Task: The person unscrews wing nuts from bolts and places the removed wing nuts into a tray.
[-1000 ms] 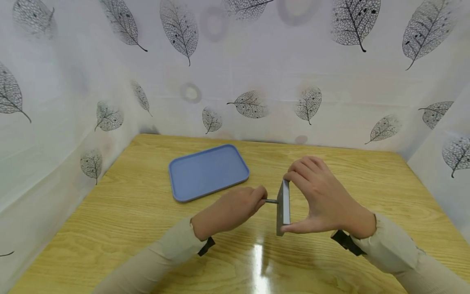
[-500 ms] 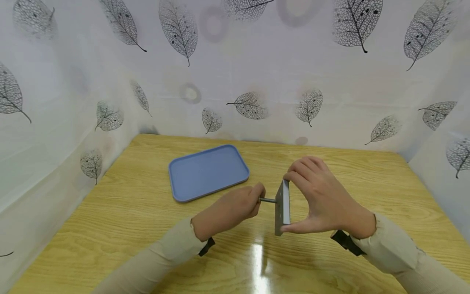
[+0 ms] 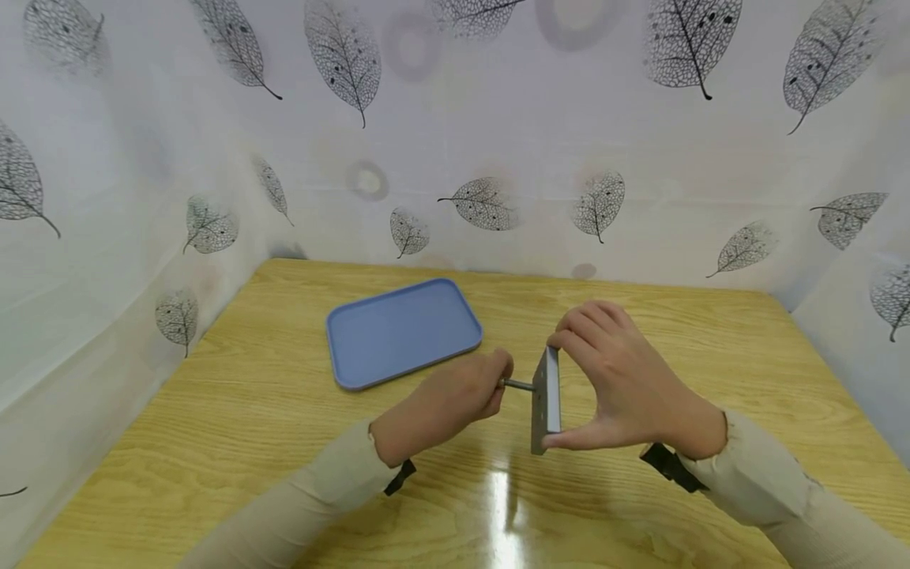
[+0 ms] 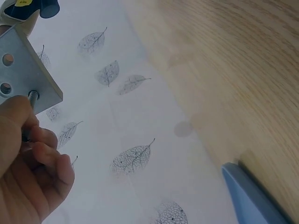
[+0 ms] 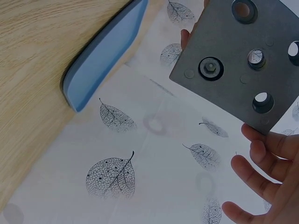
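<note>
My right hand (image 3: 626, 379) holds a square grey metal plate (image 3: 547, 403) upright by its top and bottom edges, between fingertips and thumb. From the plate's left face a threaded bolt (image 4: 33, 99) sticks out near one corner. My left hand (image 3: 455, 399) pinches the bolt's outer end, which its fingers hide. In the right wrist view, the plate's other face has several round recessed holes, and a round piece with a hexagon at its middle (image 5: 210, 68) sits in one of them. Both hands are above the wooden table.
A shallow blue tray (image 3: 405, 332) lies on the wooden table (image 3: 213, 411), behind and left of the hands. White curtains with a leaf print (image 3: 483, 142) stand along the back and sides. Each wrist wears a dark strap.
My left hand has shifted a little to the left, away from the plate, and more of the bolt shows. The plate and right hand have hardly moved.
</note>
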`<move>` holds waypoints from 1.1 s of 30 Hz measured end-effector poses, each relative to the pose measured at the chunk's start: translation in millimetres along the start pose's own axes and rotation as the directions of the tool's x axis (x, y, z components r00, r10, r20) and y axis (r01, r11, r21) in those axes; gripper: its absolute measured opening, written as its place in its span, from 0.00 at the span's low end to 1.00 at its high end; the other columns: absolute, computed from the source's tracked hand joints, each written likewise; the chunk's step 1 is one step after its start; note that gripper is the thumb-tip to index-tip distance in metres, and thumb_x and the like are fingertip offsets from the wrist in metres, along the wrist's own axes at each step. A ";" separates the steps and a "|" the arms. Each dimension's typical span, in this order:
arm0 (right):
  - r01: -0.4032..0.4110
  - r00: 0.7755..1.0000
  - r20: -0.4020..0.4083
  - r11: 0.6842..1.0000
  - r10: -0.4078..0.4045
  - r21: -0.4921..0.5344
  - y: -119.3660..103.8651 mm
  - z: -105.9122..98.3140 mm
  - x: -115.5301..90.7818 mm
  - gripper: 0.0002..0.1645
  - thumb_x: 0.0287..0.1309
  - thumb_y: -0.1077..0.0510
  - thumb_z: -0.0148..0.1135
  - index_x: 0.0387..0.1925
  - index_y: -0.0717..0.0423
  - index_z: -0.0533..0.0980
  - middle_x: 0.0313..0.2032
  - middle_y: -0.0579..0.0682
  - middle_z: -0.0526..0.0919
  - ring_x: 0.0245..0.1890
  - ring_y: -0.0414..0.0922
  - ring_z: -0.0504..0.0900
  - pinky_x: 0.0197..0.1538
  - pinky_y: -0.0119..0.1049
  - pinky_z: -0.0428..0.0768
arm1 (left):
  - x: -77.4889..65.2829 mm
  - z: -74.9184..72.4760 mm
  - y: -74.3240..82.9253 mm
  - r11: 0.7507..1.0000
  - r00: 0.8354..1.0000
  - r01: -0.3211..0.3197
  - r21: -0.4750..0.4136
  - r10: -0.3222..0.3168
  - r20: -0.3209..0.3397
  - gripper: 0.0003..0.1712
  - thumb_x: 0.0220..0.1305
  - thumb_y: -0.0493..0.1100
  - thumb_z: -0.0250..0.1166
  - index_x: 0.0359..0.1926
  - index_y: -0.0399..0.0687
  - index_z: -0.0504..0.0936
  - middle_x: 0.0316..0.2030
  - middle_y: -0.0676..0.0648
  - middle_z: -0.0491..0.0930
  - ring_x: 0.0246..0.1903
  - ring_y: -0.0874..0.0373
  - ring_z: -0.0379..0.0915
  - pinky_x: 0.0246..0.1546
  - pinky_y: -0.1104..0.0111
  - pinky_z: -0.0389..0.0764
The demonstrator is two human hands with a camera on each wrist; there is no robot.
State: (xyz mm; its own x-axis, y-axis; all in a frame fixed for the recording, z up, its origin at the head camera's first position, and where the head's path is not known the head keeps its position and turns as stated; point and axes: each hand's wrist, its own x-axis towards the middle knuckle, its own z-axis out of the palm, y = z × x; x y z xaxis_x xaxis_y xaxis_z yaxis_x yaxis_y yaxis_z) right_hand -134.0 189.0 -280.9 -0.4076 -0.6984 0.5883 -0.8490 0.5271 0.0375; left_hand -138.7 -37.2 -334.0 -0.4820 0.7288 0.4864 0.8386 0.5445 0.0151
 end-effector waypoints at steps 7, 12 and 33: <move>-0.005 1.000 0.018 1.000 0.005 -0.005 -1.4 -2.2 -0.9 0.51 0.29 0.17 0.60 0.36 0.58 0.75 0.36 0.51 0.74 0.41 0.48 0.69 0.54 0.49 0.65 | -0.6 0.6 3.3 0.997 1.000 0.003 0.079 -0.005 0.021 0.09 0.60 0.35 0.58 0.34 0.46 0.64 0.18 0.54 0.63 0.16 0.67 0.52 0.18 0.80 0.53; -0.005 0.999 0.039 1.000 0.005 0.000 -3.1 -3.2 -2.9 0.50 0.23 0.21 0.66 0.37 0.57 0.75 0.37 0.51 0.75 0.41 0.49 0.70 0.55 0.49 0.64 | -1.3 1.6 6.2 0.993 0.999 -0.009 0.117 0.006 0.032 0.13 0.59 0.36 0.60 0.32 0.46 0.61 0.16 0.55 0.58 0.16 0.66 0.48 0.18 0.78 0.48; -0.007 1.000 0.029 1.000 0.007 -0.009 0.2 -4.5 -6.7 0.51 0.25 0.18 0.63 0.37 0.57 0.75 0.37 0.51 0.75 0.42 0.48 0.70 0.55 0.50 0.65 | -1.6 -4.4 8.9 1.000 0.999 0.007 -0.016 -0.006 0.041 0.10 0.64 0.44 0.60 0.44 0.44 0.77 0.34 0.51 0.78 0.30 0.65 0.74 0.31 0.81 0.74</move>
State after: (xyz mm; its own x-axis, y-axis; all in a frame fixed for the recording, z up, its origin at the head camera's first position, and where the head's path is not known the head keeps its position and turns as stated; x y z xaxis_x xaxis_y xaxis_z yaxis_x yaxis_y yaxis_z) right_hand -130.0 196.0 -281.2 -0.4233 -0.7087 0.5645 -0.8432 0.5361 0.0407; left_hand -129.4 -35.3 -330.9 -0.4971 0.7420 0.4498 0.8393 0.5427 0.0323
